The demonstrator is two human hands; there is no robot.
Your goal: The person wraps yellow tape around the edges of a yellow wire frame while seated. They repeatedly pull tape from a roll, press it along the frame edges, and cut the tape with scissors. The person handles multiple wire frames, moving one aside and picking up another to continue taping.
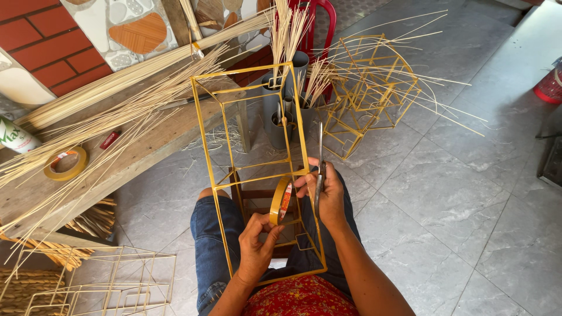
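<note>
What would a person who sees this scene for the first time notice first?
The tall yellow stick frame stands in the middle, resting on the person's lap. In front of it the right hand holds scissors and a roll of yellow tape, while the left hand pinches the tape's end. Long pale sticks lie across the wooden bench on the left, and another frame lies on the floor behind.

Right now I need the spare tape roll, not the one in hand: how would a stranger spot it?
Start at the wooden bench on the left. The tape roll lies flat there among loose bamboo sticks, the only yellow ring on it.
</note>
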